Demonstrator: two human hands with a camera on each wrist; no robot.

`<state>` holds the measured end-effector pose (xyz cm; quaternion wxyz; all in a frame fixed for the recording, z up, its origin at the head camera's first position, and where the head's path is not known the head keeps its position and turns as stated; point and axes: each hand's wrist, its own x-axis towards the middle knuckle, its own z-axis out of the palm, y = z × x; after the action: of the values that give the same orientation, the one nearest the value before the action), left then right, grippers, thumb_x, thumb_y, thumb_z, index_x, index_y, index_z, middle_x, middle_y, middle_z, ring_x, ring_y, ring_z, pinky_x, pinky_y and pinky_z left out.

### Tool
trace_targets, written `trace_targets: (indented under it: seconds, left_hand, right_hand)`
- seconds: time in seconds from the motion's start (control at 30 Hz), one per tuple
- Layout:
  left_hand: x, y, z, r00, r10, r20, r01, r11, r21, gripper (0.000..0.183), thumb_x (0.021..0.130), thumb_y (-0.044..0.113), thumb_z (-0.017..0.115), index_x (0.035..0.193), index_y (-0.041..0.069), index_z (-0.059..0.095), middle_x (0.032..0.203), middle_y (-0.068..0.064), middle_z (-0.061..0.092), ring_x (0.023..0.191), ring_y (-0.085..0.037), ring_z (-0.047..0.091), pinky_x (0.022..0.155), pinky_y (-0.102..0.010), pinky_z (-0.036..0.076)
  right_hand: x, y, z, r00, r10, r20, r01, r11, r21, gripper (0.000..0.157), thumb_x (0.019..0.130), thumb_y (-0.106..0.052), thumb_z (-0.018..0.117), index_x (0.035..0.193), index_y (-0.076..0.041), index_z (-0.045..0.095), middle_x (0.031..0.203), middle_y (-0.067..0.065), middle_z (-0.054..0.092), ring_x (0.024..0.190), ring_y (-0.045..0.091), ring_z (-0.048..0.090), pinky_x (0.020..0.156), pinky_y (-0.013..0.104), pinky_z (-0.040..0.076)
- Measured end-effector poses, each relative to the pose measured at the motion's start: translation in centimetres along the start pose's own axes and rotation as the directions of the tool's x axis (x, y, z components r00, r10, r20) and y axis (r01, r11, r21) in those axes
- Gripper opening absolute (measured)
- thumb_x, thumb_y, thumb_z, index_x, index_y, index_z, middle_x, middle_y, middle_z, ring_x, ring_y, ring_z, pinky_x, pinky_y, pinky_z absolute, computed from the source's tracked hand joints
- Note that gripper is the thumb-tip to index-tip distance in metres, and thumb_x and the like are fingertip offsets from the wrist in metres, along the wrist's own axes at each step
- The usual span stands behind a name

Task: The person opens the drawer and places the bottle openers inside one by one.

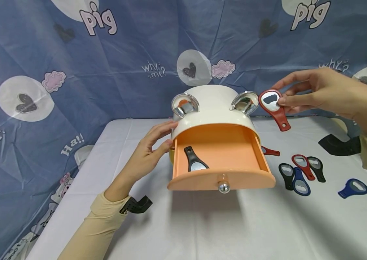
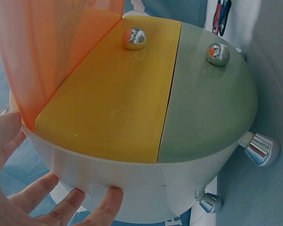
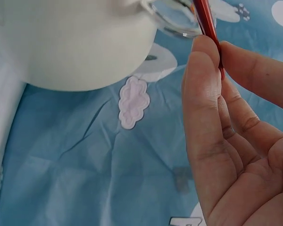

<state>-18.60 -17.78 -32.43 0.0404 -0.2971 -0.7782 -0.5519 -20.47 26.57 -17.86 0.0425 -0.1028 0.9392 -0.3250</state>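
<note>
Red bottle opener point(image 1: 275, 112), handle downward, in right hand point(image 1: 324, 92); black opener point(image 1: 193, 158) inside open orange drawer point(image 1: 251, 180)

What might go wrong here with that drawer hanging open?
The red opener, pinched by its round end in the right hand, might slip and fall. It is also close to the shiny ear on that side, so the two could knock. And the orange drawer juts out, so a bump might shift the white cabinet, though the left hand touches its side.
</note>
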Motion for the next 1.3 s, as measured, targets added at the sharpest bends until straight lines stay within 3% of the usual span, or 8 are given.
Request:
trace_targets:
  seconds: [0.53,0.9,1.13,1.3]
  left_hand:
    - [0.2,0.0,0.0,1.000,0.012,0.000,-0.012,1.000,0.010,0.048,0.111,0.014,0.060,0.158,0.027,0.055,0.166,0.007,0.044,0.152,-0.018,0.049,0.104,-0.033,0.062]
    - [0.3,-0.3,0.1,1.000,0.016,-0.002,-0.016,1.000,0.011,0.048,0.111,0.014,0.060,0.158,0.027,0.055,0.169,0.002,0.042,0.153,-0.019,0.049,0.104,-0.032,0.062]
    - [0.2,-0.5,0.2,1.000,0.025,-0.006,-0.025,0.999,0.023,0.048,0.111,0.014,0.060,0.158,0.026,0.055,0.169,0.000,0.042,0.153,-0.018,0.048,0.106,-0.032,0.061]
    - [0.2,-0.7,0.3,1.000,0.029,-0.007,-0.029,0.999,0.025,0.049,0.111,0.014,0.060,0.158,0.025,0.055,0.169,0.000,0.041,0.153,-0.018,0.048,0.105,-0.032,0.061]
  right_hand:
    - [-0.5,-3.5,1.4,0.998,-0.043,0.050,0.041,0.998,0.039,0.051,0.098,-0.021,0.081,0.144,-0.012,0.062,0.108,0.004,0.076,0.086,0.020,0.077,0.077,0.023,0.066]
    - [-0.3,-5.0,2.7,0.991,-0.098,0.088,0.099,0.995,-0.008,0.047,0.097,-0.020,0.082,0.140,-0.015,0.065,0.109,0.007,0.077,0.087,0.019,0.078,0.076,0.024,0.067]
    - [-0.3,-5.6,3.9,0.983,-0.134,0.123,0.127,0.990,0.062,0.049,0.094,-0.010,0.084,0.140,-0.011,0.067,0.107,0.010,0.075,0.092,0.022,0.079,0.076,0.032,0.069]
    - [-0.4,-6.4,4.9,0.979,-0.131,0.156,0.120,0.990,0.080,0.046,0.095,-0.013,0.084,0.139,-0.014,0.069,0.110,0.011,0.075,0.096,0.023,0.080,0.079,0.036,0.070]
